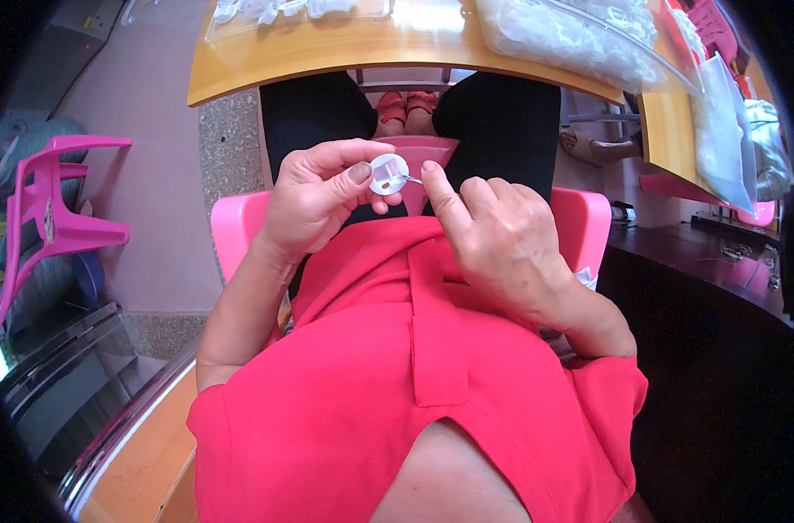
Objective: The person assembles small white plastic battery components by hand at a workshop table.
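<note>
- The left hand [314, 192] pinched a small white disc [396, 167] between thumb and fingers; the thumb covered its left edge, and the fingers behind it were partly hidden.
- The disc sat right at those fingertips, over the person's lap, its face turned up; I made out a squarish recess and a small dark slot, but no finer detail.
- The right hand [495, 228] was closed around a thin metal rod [412, 179], index finger stretched out, the others curled under. Its thumb was out of sight, as was most of the rod.
- The rod's tip met the disc's right side; whether it went into the recess, I could not tell.
- Beyond the fingers stood a wooden table [345, 57], cut off at the top. On it, ahead and to the right of the fingers, a clear tray [589, 39] held a heap of whitish pieces, too jumbled to tell apart.
- Farther right of the fingers hung a cloudy bag [719, 144], its contents blurred; another person's foot [610, 152] showed below the table, the body mostly blocked.
- Well left of the fingers was a pink stool [57, 209], dark bundles behind it unclear.
</note>
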`<state>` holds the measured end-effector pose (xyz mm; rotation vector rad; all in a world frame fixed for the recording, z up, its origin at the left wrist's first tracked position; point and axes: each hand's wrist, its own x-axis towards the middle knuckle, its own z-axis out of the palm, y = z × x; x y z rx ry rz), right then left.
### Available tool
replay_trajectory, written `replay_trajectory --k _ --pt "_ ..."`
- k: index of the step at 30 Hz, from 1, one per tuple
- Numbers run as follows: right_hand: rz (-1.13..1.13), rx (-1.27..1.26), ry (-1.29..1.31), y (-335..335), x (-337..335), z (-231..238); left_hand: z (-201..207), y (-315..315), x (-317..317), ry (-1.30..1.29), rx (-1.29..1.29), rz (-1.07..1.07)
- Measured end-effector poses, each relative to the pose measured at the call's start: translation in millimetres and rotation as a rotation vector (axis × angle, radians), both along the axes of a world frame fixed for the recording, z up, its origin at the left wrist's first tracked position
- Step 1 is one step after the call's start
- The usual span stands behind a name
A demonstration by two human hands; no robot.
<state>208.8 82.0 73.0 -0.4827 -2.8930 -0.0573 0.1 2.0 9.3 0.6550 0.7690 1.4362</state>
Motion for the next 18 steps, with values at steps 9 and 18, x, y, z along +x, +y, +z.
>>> replay_trajectory --k 9,18 --pt "0.022 0.025 0.007 -3 -6 3 2 3 7 0.087 0.001 0.023" --pt "0.140 0.198 -0.191 -2 -11 5 2 3 9 0.269 -0.018 -0.012"
